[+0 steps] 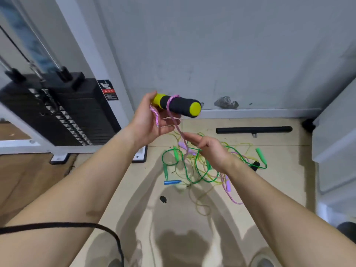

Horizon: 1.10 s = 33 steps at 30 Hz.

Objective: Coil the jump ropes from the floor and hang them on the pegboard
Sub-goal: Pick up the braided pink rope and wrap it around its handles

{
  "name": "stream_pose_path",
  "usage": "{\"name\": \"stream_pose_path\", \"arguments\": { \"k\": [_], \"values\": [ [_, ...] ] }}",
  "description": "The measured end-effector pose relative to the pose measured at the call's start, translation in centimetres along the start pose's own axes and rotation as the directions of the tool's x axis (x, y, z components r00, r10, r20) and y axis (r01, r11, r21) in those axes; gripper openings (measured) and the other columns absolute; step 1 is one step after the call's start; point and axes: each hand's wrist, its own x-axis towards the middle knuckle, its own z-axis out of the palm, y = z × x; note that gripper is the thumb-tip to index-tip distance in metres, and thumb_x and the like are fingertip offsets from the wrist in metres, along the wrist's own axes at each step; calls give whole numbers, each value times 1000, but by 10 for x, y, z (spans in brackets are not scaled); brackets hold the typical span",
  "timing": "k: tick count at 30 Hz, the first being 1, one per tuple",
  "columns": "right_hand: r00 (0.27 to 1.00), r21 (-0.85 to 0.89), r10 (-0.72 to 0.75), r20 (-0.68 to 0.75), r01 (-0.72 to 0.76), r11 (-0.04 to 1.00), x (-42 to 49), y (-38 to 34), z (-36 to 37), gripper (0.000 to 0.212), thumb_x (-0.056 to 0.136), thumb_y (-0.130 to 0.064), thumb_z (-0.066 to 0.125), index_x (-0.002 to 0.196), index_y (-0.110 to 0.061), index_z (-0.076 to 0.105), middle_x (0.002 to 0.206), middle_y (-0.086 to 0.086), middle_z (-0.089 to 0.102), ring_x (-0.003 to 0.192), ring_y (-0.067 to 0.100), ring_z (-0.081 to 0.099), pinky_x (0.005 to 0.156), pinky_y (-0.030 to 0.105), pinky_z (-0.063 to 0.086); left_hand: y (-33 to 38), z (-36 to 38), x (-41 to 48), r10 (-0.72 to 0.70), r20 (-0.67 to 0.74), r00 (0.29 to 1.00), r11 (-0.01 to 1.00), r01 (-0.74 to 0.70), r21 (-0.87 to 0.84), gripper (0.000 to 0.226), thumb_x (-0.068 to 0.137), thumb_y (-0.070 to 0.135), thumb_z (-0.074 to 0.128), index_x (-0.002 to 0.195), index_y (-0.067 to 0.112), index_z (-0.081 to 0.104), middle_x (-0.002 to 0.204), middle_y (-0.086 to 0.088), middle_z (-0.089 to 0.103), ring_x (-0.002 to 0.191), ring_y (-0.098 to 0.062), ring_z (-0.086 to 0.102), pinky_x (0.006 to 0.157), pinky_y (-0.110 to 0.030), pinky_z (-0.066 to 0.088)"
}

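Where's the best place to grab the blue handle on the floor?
Grip the blue handle round its middle, from above on the near left. It lies flat at the edge of the rope tangle, its left end clear of cords; its tapered right tip points into the green rope.

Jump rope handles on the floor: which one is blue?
The blue handle lying closest to us, just below a green handle. The other floor handles are green, purple or black.
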Motion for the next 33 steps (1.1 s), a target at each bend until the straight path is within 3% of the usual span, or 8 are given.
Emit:
{"name": "stream_pose_path", "arguments": {
  "k": [6,11,15,17,19,24,28,33],
  "values": [
    [983,-440,125,137,-52,896,-31,7,51,17,86,-18,58,94,-22,73,118,1,71,120,11,49,106,21,36,27,21,-48,82,90,993,969,-58,-239,67,100,63,21,107,12,63,95,-5,76,80,-27,75,60,-29,60],
    [980,-583,199,-19,-172,794,-73,61,31,43,107,-33,39,71,-17,56,73,5,67,68,9,65,82,31,50,43,-9,-51,218,-210,953,862,-289,-417,60,101,61,27,97,14,64,81,-6,69,53,-14,61,51,-19,48],
    [937,-479,41,-347,-214,852,-100,57,15,33,106,-40,37,87,-16,51,76,3,54,68,17,50,66,33,41,6,-31,-48,323,-377,868,937,-236,258,38,100,56,40,87,22,52,67,2,60,43,-13,40,42,-19,33],
    [923,-409,-38,-382,-132,903,-97,32,21,23,104,-32,42,88,-18,51,76,-2,52,70,16,46,63,32,36,-31,-37,-45,435,-216,874,650,-139,747,35,100,56,42,102,24,54,84,2,58,70,-19,52,67,-32,48],
    [946,-441,-89,-311,-61,895,-88,5,26,18,98,-22,54,81,-19,59,76,-10,58,76,8,53,74,32,41,-66,-32,-47,380,-84,921,469,-114,876,39,98,59,44,111,23,54,97,1,62,88,-21,56,84,-38,46],
    [972,-478,-154,-180,50,877,-77,-34,34,13,86,-17,75,84,-4,74,53,-8,52,45,-1,45,48,14,36,-93,0,-57,282,11,959,784,-237,574,30,97,30,59,97,1,67,85,-5,65,65,-3,56,61,-18,45],
    [958,-374,-224,-181,144,916,-72,-34,29,11,83,-8,78,81,-9,68,59,5,55,57,12,57,59,23,43,-87,12,-73,-87,73,994,993,80,88,29,99,28,49,87,9,67,78,-11,72,68,-29,72,59,-32,60],
    [941,-496,-246,-230,104,862,-70,-28,26,31,70,-21,89,74,-19,59,60,-4,59,55,11,51,58,26,39,-85,18,-76,-130,146,981,941,75,329,8,94,13,57,92,7,61,69,-15,64,43,-18,50,44,-22,42]
  ]
}}
